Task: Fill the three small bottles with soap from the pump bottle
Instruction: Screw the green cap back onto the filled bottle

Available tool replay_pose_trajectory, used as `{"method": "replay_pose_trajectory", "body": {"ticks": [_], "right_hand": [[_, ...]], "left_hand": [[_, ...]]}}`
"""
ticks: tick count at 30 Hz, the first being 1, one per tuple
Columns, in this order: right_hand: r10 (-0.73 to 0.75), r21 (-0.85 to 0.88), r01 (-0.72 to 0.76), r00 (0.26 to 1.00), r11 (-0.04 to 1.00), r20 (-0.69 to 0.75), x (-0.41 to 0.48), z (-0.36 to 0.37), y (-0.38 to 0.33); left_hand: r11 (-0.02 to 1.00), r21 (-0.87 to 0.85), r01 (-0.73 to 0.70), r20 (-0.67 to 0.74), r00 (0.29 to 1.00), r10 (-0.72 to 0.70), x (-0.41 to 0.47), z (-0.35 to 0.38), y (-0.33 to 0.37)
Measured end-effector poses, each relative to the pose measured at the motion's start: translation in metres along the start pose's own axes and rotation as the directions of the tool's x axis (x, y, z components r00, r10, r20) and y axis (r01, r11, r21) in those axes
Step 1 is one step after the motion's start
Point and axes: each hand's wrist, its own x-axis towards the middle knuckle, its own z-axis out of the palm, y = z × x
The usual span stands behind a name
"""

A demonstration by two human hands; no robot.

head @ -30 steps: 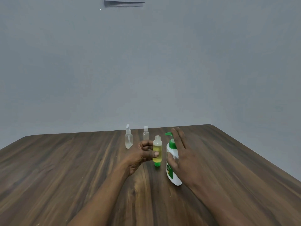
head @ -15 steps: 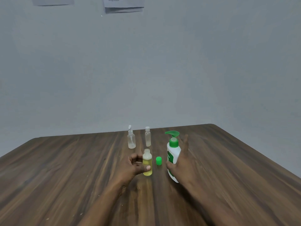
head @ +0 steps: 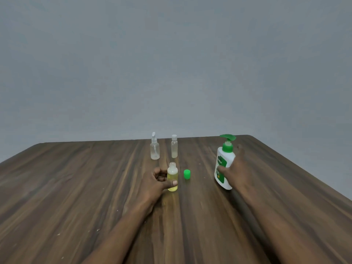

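Left hand (head: 158,182) holds the open small bottle (head: 172,176) upright. The cap (head: 187,174) sits just right of it. Right hand (head: 237,174) grips the pump bottle (head: 223,164).

Centre frame, the open bottle (head: 172,173) stands upright and uncapped: clear plastic, yellow soap up to about its shoulder, the left hand (head: 158,181) pinching its lower half. Just right of it, not touching, sits a small green cap (head: 187,174). Behind them two clear bottles stand upright side by side, the spray bottle (head: 154,150) on the left and the slim bottle (head: 174,148) with a white cap on the right. Their contents are hard to tell. Over at right, the white pump bottle (head: 226,158), green pump on top, stands gripped by the right hand (head: 237,170).
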Motion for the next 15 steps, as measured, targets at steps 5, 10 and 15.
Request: {"method": "replay_pose_trajectory", "body": {"ticks": [5,10,15], "right_hand": [[0.057,-0.023,-0.059,0.997,0.998,-0.05,0.009,-0.013,0.013],[0.051,-0.036,-0.054,0.996,0.998,-0.076,0.007,-0.01,0.016],[0.028,-0.003,-0.028,0.989,1.0,-0.147,-0.001,-0.02,0.0]], "left_hand": [[0.997,0.082,-0.014,-0.004,1.0,0.014,-0.001,0.002,-0.003],[0.991,0.132,-0.034,-0.025,0.999,0.037,-0.002,0.004,-0.006],[0.986,0.161,-0.044,-0.034,0.998,0.05,-0.001,0.003,-0.007]]}}
